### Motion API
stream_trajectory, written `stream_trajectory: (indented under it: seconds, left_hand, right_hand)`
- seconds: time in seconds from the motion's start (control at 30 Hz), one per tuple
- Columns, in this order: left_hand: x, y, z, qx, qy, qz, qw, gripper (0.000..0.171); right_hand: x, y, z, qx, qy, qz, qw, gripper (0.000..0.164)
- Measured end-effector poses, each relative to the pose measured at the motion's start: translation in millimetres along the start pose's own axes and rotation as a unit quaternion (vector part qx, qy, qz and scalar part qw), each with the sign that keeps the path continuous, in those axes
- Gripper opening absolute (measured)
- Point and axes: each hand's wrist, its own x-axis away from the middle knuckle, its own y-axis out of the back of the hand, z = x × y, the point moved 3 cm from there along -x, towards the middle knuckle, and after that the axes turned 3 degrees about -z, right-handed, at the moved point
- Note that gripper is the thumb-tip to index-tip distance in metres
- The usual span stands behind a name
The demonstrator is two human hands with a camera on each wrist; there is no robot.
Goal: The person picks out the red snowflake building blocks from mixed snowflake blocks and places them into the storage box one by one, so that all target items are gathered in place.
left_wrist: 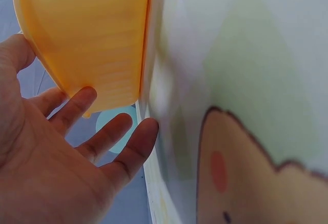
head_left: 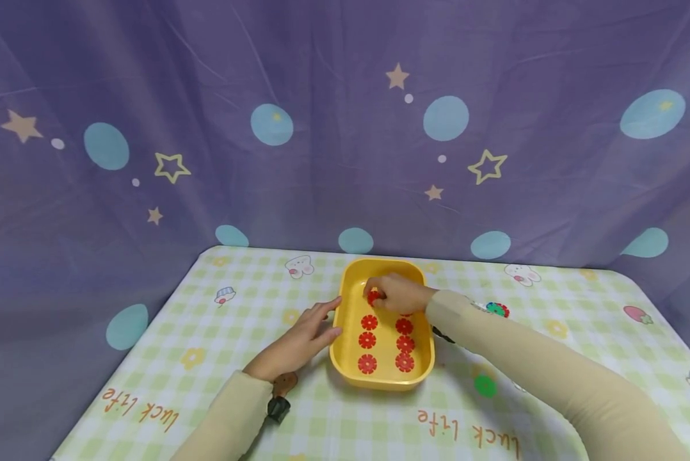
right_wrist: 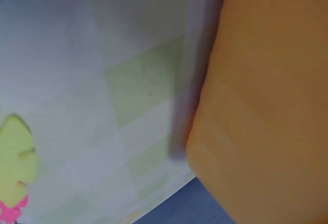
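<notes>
A yellow plastic tray (head_left: 381,378) stands on the table, with red notched discs (head_left: 367,340) laid in two columns on its floor. My right hand (head_left: 399,293) reaches over the tray's right side and pinches a red notched disc (head_left: 373,297) at the top of the left column. Part of the right column is hidden under that hand. At the left rim my left hand (head_left: 304,336) touches the tray with spread, mostly straight fingers. The left wrist view shows its fingertips (left_wrist: 84,97) against the tray's outer wall (left_wrist: 92,34). Only the tray's outside (right_wrist: 266,96) fills the right wrist view.
Right of the tray, a green disc (head_left: 486,385) lies on the checked tablecloth (head_left: 299,410). Green and red discs (head_left: 497,310) sit farther back, partly behind the right sleeve. A yellow disc (right_wrist: 16,160) and a pink one (right_wrist: 11,212) show in the right wrist view. A purple curtain (head_left: 345,128) hangs behind.
</notes>
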Motion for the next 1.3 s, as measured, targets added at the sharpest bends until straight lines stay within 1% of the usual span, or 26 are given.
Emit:
stream_trajectory:
  seconds: [0.17,0.23,0.3,0.33,0.4,0.47,0.53,0.6,0.63,0.7,0.77,0.83,0.9,0.97,1.03,1.1,1.2,1.3]
  left_hand:
    - [-0.3,0.1,0.3,0.002,0.002,0.003,1.0,0.06]
    - [-0.5,0.0,0.2,0.002,0.001,0.006,1.0,0.059]
    - [-0.9,-0.2,0.3,0.001,-0.001,0.008,1.0,0.059]
    - [-1.6,-0.8,-0.5,0.001,-0.002,0.01,0.9999,0.059]
    - [-2.9,-2.1,-1.5,0.001,-0.006,0.014,0.9999,0.058]
    - [-4.1,-3.0,-2.2,-0.003,-0.006,0.015,0.9999,0.058]
    - [-4.7,-3.5,-2.8,-0.008,-0.007,0.011,0.9999,0.058]
    - [-4.7,-3.5,-3.4,-0.014,-0.008,0.006,0.9999,0.058]
    - [-4.5,-3.5,-3.8,-0.016,-0.007,0.003,0.9998,0.059]
    - [-3.5,-3.3,-4.2,-0.019,-0.004,-0.001,0.9998,0.059]
    - [-2.4,-3.1,-4.5,-0.02,-0.001,-0.003,0.9998,0.059]
    - [-1.1,-2.5,-4.3,-0.02,0.001,-0.003,0.9998,0.06]
    - [0.1,-1.4,-3.7,-0.019,0.003,-0.004,0.9998,0.059]
    - [0.7,-0.1,-3.4,-0.018,0.006,-0.001,0.9998,0.06]
    - [1.1,1.0,-3.2,-0.017,0.01,0.0,0.9998,0.06]
    - [1.2,1.4,-3.4,-0.013,0.011,0.0,0.9999,0.059]
    - [0.6,0.1,-4.0,-0.005,0.01,0.002,0.9999,0.059]
    - [-1.0,-3.4,-4.4,0.002,0.005,0.004,1.0,0.06]
  right_hand:
    - [0,0,2,0.032,0.002,0.012,0.999,0.027]
    - [1,0,2,0.029,-0.003,0.017,0.999,0.031]
    - [3,1,3,0.011,-0.018,0.019,1.0,0.038]
    - [6,4,3,0.002,-0.021,0.013,1.0,0.04]
    - [14,12,4,-0.013,-0.015,-0.013,1.0,0.04]
    - [25,27,6,-0.025,-0.003,-0.053,0.998,0.037]
    - [40,46,6,-0.026,0.011,-0.1,0.995,0.029]
    - [59,65,2,-0.032,0.006,-0.132,0.991,0.022]
    - [70,72,-3,-0.031,-0.002,-0.145,0.989,0.019]
    - [94,83,-19,-0.026,-0.029,-0.152,0.988,0.016]
    - [119,86,-43,-0.023,-0.069,-0.134,0.988,0.016]
    - [143,82,-70,-0.017,-0.107,-0.103,0.989,0.016]
    - [164,74,-96,-0.012,-0.137,-0.077,0.988,0.022]
    - [180,65,-116,-0.024,-0.148,-0.064,0.987,0.029]
    - [189,57,-131,-0.041,-0.144,-0.077,0.986,0.033]
    - [193,51,-142,-0.055,-0.129,-0.096,0.985,0.034]
    - [194,47,-150,-0.067,-0.107,-0.121,0.985,0.027]
    - [196,48,-153,-0.065,-0.122,-0.143,0.98,0.019]
